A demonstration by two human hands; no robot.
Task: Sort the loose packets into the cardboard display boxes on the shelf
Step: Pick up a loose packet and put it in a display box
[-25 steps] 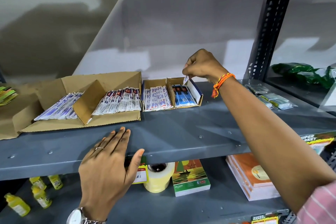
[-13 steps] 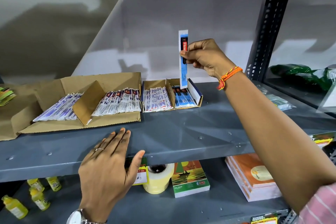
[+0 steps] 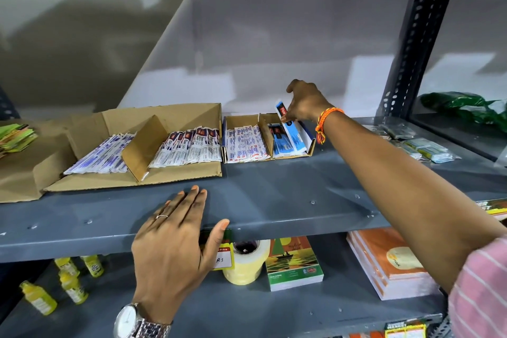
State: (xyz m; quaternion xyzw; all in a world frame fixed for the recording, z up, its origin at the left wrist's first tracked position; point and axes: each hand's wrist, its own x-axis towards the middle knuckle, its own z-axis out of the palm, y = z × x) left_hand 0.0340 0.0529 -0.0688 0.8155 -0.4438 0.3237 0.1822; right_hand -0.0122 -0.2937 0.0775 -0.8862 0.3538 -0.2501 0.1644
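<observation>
A small cardboard display box [image 3: 241, 120] stands on the grey shelf [image 3: 274, 195] with two compartments: white-and-red packets [image 3: 247, 144] on the left, blue packets [image 3: 282, 143] on the right. My right hand [image 3: 306, 103] pinches a long blue packet [image 3: 290, 129] by its top end; the packet leans tilted into the right compartment. My left hand [image 3: 175, 241] lies flat on the shelf's front edge, fingers spread, holding nothing. A larger open carton [image 3: 170, 118] to the left holds two rows of white packets [image 3: 189, 149] split by a cardboard divider.
Loose clear packets [image 3: 424, 147] lie on the shelf to the right, past a perforated upright post [image 3: 417, 44]. A green stack [image 3: 15, 136] sits far left. The lower shelf holds yellow bottles [image 3: 71, 282], a tape roll [image 3: 245, 261] and notebooks [image 3: 389, 263].
My right hand lifted the blue packet upright above the small box, then lowered it, so it now leans into the right compartment. My left hand stayed flat on the shelf edge.
</observation>
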